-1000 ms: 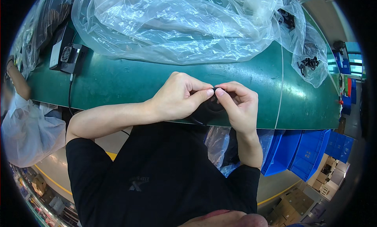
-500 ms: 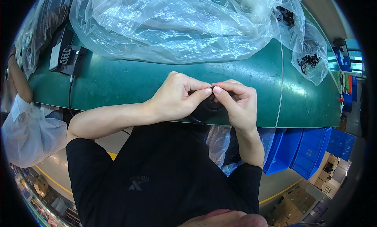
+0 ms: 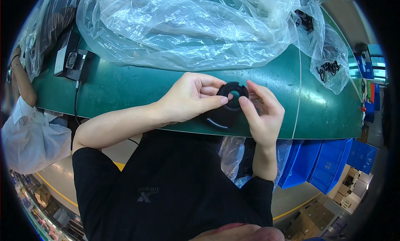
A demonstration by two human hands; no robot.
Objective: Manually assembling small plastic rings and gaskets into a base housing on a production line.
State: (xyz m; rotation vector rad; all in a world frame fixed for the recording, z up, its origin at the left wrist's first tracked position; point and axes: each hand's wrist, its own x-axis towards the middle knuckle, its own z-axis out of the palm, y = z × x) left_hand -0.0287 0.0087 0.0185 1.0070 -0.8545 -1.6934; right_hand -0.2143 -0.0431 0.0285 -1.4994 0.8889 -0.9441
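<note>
A black plastic ring-shaped part point(image 3: 232, 95) with a round hole in its middle is held up over the near edge of the green table point(image 3: 125, 91). My left hand point(image 3: 187, 97) pinches its left rim with thumb and fingers. My right hand point(image 3: 262, 112) grips its right side, fingers spread behind it. Just under the ring, at the table edge, lies another dark curved part point(image 3: 220, 118) with a pale stripe.
A large crumpled clear plastic bag point(image 3: 187, 28) covers the far half of the table. A smaller clear bag with black parts point(image 3: 329, 68) lies at the right. A grey device with a cable point(image 3: 71, 59) sits at the left. Another person's arm point(image 3: 21, 78) is at the far left. Blue bins point(image 3: 325, 166) stand under the table.
My hands were pressed together with the part hidden between the fingertips; now they have drawn apart and turned the black ring flat-on toward the camera.
</note>
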